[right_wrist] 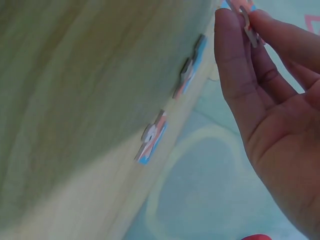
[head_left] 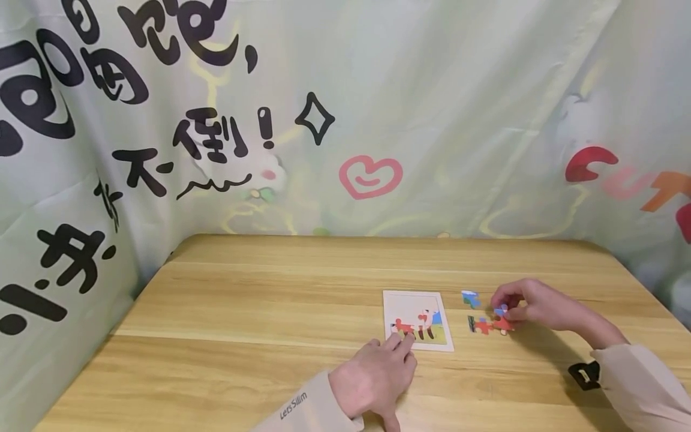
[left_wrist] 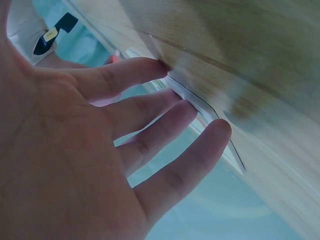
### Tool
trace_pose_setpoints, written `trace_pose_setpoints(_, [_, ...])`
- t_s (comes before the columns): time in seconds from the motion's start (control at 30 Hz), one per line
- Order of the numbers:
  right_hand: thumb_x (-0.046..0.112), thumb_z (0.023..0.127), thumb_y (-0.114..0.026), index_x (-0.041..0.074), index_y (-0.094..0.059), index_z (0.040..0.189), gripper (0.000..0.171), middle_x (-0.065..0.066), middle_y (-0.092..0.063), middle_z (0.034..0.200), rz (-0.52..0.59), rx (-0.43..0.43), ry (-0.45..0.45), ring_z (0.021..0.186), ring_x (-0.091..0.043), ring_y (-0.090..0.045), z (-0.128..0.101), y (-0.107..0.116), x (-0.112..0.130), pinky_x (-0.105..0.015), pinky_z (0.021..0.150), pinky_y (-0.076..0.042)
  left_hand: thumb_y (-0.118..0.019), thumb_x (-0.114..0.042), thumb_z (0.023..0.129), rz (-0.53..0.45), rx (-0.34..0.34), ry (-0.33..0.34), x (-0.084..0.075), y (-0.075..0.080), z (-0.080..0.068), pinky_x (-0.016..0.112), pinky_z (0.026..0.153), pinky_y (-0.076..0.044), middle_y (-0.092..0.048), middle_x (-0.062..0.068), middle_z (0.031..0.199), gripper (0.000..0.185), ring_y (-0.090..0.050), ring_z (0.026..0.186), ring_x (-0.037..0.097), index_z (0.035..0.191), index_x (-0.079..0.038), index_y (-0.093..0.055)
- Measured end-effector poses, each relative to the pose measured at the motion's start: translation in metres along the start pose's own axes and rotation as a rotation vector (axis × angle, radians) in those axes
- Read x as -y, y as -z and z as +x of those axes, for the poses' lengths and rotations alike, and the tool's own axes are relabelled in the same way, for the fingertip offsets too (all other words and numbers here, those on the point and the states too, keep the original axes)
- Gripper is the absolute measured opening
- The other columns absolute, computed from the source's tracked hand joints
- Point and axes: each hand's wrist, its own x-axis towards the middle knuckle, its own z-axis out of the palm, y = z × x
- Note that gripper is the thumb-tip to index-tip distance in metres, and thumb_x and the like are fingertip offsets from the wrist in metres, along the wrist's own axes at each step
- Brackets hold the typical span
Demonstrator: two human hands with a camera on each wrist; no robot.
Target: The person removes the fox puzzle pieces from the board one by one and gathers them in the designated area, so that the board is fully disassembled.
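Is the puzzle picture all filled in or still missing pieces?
Still missing pieces. The puzzle board is white across its top half, loose pieces lie beside it, and the right hand pinches another piece.

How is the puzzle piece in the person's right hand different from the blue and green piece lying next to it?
The held puzzle piece is pinched in the right hand, while the blue and green piece lies flat on the table, untouched. The held piece shows blue and pink; the lying one shows blue, white and green. The held piece sits nearer the red pieces; the other lies farther back. Both are small jigsaw pieces, outside the puzzle board.
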Motion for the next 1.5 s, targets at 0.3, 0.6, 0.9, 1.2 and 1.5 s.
trace_pose_setpoints(0.3, [-0.012,0.085,-0.069,-0.001,-0.068,0.095,0.015,0.008,-0.063,0.085,-0.114,-0.013,-0.097,0.074,-0.002,-0.055,-0.003,0.001,0.001,-0.026,0.06,-0.05,-0.077,-0.082,0.056,0.014,-0.004,-0.012,0.001,0.003,0.0,0.026,0.103,-0.044,-0.026,-0.003,0.164,0.115,-0.032,0.14,0.01,0.149,-0.021,-0.049])
trace_pose_setpoints(0.6, [-0.014,0.08,-0.074,0.006,-0.07,0.087,0.022,0.013,-0.06,0.082,-0.224,-0.044,0.001,0.07,0.001,-0.05,-0.008,-0.001,-0.005,-0.025,0.056,-0.047,-0.077,-0.083,0.056,0.031,-0.006,-0.006,0.001,0.003,0.001,0.025,0.102,-0.044,-0.026,-0.003,0.164,0.115,-0.032,0.139,0.01,0.148,-0.021,-0.049])
trace_pose_setpoints(0.9, [-0.015,0.077,-0.075,0.008,-0.071,0.086,0.025,0.011,-0.058,0.084,-0.246,-0.043,0.059,0.07,0.001,-0.051,-0.01,-0.006,-0.008,-0.024,0.056,-0.049,-0.078,-0.082,0.056,0.022,-0.009,-0.006,0.0,0.001,0.0,0.025,0.101,-0.044,-0.028,-0.003,0.163,0.114,-0.033,0.138,0.01,0.147,-0.021,-0.05])
trace_pose_setpoints(1.2, [-0.008,0.079,-0.078,0.007,-0.07,0.088,0.02,0.008,-0.057,0.086,-0.334,-0.11,0.046,0.073,0.0,-0.049,-0.002,0.001,-0.001,-0.026,0.058,-0.049,-0.079,-0.081,0.055,-0.001,-0.008,-0.005,0.0,0.0,-0.001,0.026,0.102,-0.044,-0.028,-0.002,0.163,0.114,-0.033,0.139,0.01,0.147,-0.02,-0.05])
trace_pose_setpoints(1.5, [0.0,0.083,-0.079,0.007,-0.07,0.095,0.016,0.006,-0.065,0.091,-0.317,-0.066,-0.019,0.078,-0.006,-0.058,0.022,0.002,0.021,-0.029,0.065,-0.053,-0.079,-0.081,0.056,0.002,-0.002,-0.007,0.0,0.0,-0.001,0.025,0.101,-0.044,-0.027,-0.002,0.163,0.114,-0.033,0.138,0.01,0.148,-0.02,-0.049])
